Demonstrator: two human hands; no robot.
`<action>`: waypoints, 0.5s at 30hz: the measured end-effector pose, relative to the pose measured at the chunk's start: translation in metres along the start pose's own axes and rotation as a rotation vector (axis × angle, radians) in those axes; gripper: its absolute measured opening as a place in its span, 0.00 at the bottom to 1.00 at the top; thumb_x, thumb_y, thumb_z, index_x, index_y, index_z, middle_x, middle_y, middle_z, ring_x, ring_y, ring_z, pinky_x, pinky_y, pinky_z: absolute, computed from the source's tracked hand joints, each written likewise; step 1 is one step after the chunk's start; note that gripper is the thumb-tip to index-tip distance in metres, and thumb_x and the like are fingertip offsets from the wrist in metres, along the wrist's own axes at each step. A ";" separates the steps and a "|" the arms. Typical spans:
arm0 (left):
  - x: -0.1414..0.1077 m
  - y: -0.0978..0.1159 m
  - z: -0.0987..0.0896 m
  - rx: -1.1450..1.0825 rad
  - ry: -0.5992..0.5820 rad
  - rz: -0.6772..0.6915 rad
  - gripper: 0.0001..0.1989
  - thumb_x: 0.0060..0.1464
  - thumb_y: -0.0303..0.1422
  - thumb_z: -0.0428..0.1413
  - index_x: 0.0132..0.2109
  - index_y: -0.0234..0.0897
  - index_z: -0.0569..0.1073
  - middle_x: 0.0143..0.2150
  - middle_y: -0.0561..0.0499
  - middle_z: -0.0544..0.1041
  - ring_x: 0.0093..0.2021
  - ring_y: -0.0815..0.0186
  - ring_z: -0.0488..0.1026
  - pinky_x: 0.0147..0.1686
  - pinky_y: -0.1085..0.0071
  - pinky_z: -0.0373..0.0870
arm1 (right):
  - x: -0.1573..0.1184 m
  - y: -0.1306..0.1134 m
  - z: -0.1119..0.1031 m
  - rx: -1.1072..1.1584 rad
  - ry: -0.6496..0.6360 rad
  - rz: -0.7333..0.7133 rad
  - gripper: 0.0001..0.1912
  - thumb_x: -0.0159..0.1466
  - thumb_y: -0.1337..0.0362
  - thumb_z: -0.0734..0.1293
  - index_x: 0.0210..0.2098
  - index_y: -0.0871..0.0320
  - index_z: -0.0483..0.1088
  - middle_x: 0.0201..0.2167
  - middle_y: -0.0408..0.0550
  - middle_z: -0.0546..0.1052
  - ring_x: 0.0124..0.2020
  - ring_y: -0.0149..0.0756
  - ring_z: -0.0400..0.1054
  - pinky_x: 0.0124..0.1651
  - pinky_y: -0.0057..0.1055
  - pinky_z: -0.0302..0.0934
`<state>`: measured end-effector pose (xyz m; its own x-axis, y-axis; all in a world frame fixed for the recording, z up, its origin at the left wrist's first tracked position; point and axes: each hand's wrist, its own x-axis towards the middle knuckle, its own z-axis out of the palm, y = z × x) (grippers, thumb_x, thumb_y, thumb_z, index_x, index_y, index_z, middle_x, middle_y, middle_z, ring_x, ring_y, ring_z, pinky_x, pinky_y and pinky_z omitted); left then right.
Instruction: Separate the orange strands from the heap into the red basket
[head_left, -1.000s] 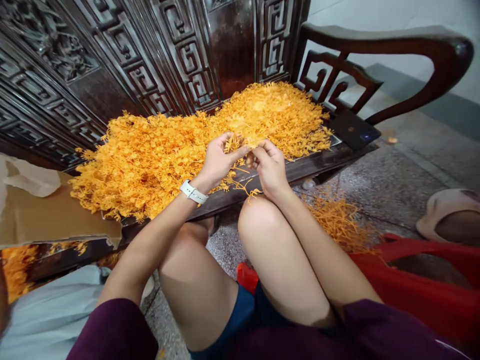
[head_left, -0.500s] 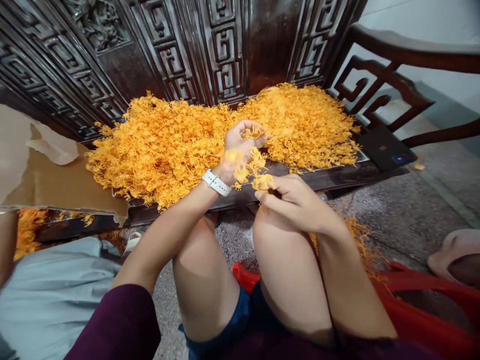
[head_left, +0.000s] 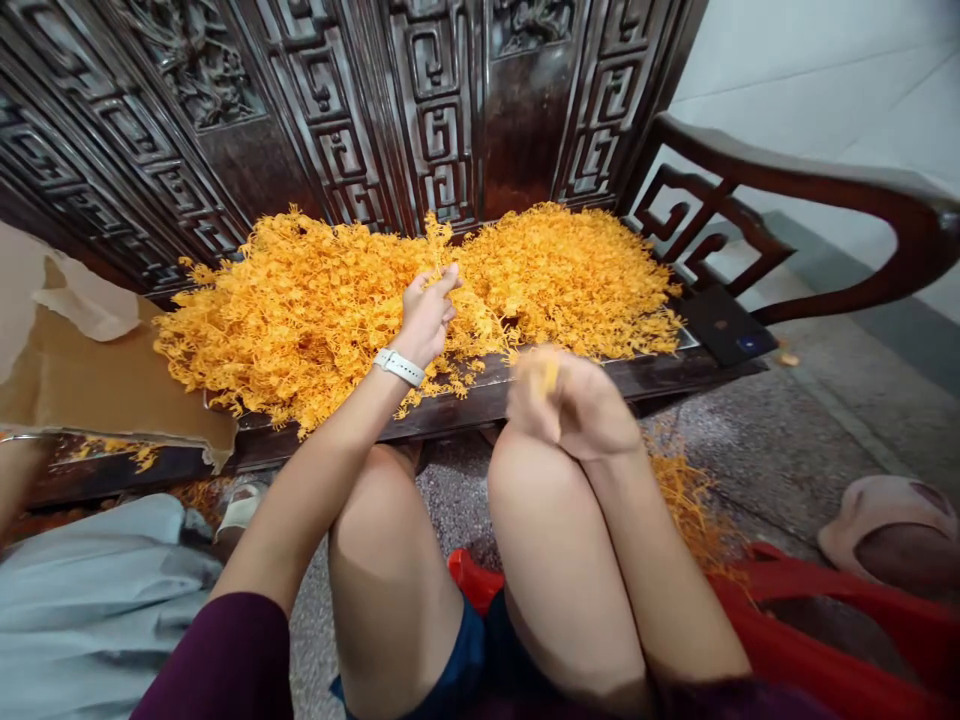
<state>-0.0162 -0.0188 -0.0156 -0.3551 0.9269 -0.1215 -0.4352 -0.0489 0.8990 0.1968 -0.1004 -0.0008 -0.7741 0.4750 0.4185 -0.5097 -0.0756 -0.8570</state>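
Note:
My left hand (head_left: pixel 427 312), with a pale watch on its wrist, is over the gap between two heaps of orange plastic sprigs. Its thumb and fingers pinch an upright orange sprig (head_left: pixel 439 238). Nearer to me, above my knee, my right hand (head_left: pixel 576 402) is smeared by motion. Its fingers are curled, and a small yellow-orange piece (head_left: pixel 551 378) shows between them; its shape is too blurred to make out. The left heap (head_left: pixel 300 300) is wide and tangled. On the right, the other heap (head_left: pixel 577 270) lies on a tray.
Both heaps stand on a dark carved wooden bench (head_left: pixel 442 412). A dark tablet-like device (head_left: pixel 724 322) lies near its armrest (head_left: pixel 817 220). Torn cardboard (head_left: pixel 112 370) is at left, beside another person's grey clothing (head_left: pixel 97 590). Orange scraps (head_left: pixel 682 500) and a red stool (head_left: pixel 847 600) are at lower right.
My left hand has moved left and away from my right hand, now raising a sprig by the left heap. The right hand has turned and blurred. The view has shifted slightly right.

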 end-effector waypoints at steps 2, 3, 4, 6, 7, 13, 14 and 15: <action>-0.004 0.002 0.000 -0.011 -0.056 0.014 0.10 0.62 0.29 0.66 0.41 0.39 0.70 0.35 0.53 0.78 0.19 0.79 0.54 0.19 0.77 0.51 | 0.006 0.004 -0.011 0.137 0.430 -0.054 0.14 0.72 0.51 0.68 0.42 0.54 0.80 0.27 0.41 0.74 0.23 0.27 0.61 0.29 0.26 0.62; -0.006 0.003 0.000 -0.008 -0.084 0.014 0.10 0.61 0.28 0.66 0.42 0.39 0.71 0.35 0.52 0.79 0.19 0.80 0.54 0.19 0.77 0.51 | 0.008 0.007 -0.014 0.191 0.595 -0.051 0.14 0.71 0.52 0.68 0.43 0.55 0.79 0.27 0.40 0.73 0.23 0.26 0.59 0.27 0.25 0.60; -0.007 0.004 0.000 -0.001 -0.110 0.010 0.09 0.61 0.27 0.65 0.43 0.39 0.72 0.35 0.52 0.79 0.19 0.80 0.54 0.18 0.77 0.50 | 0.009 0.010 -0.015 0.230 0.750 -0.042 0.13 0.69 0.53 0.70 0.43 0.56 0.79 0.27 0.40 0.71 0.23 0.26 0.58 0.26 0.25 0.59; -0.009 0.007 0.000 0.011 -0.169 0.008 0.08 0.62 0.27 0.65 0.43 0.39 0.73 0.35 0.53 0.79 0.18 0.80 0.52 0.18 0.77 0.49 | 0.011 0.017 -0.016 0.186 0.953 -0.034 0.10 0.63 0.59 0.73 0.42 0.56 0.78 0.28 0.40 0.70 0.24 0.25 0.59 0.26 0.24 0.57; -0.011 0.007 0.000 0.016 -0.202 0.008 0.07 0.62 0.27 0.65 0.43 0.39 0.73 0.35 0.53 0.79 0.18 0.80 0.51 0.18 0.77 0.48 | 0.011 0.021 -0.016 0.097 1.021 -0.052 0.10 0.61 0.61 0.74 0.41 0.56 0.77 0.29 0.40 0.71 0.25 0.26 0.60 0.26 0.24 0.56; -0.019 0.003 0.008 0.047 -0.354 -0.020 0.09 0.60 0.24 0.65 0.45 0.37 0.74 0.36 0.54 0.77 0.21 0.80 0.56 0.21 0.79 0.53 | 0.007 0.043 -0.034 -0.496 1.040 -0.013 0.15 0.64 0.51 0.75 0.39 0.55 0.76 0.31 0.43 0.76 0.28 0.29 0.65 0.29 0.27 0.59; -0.019 0.001 0.009 0.068 -0.363 -0.013 0.12 0.59 0.23 0.65 0.47 0.38 0.74 0.37 0.54 0.77 0.23 0.79 0.60 0.23 0.79 0.56 | 0.006 0.044 -0.036 -0.533 1.006 -0.009 0.16 0.65 0.49 0.74 0.37 0.56 0.75 0.28 0.42 0.75 0.26 0.29 0.64 0.29 0.27 0.58; -0.019 -0.001 0.008 0.104 -0.379 0.009 0.15 0.58 0.23 0.66 0.50 0.38 0.75 0.38 0.53 0.78 0.26 0.78 0.66 0.26 0.79 0.60 | 0.004 0.043 -0.038 -0.570 1.003 -0.037 0.17 0.66 0.49 0.74 0.35 0.56 0.74 0.25 0.41 0.73 0.25 0.29 0.62 0.29 0.27 0.57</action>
<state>-0.0020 -0.0331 -0.0110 -0.0192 0.9993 0.0328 -0.3406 -0.0374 0.9394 0.1863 -0.0682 -0.0476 0.0142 0.9711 0.2381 -0.0845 0.2384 -0.9675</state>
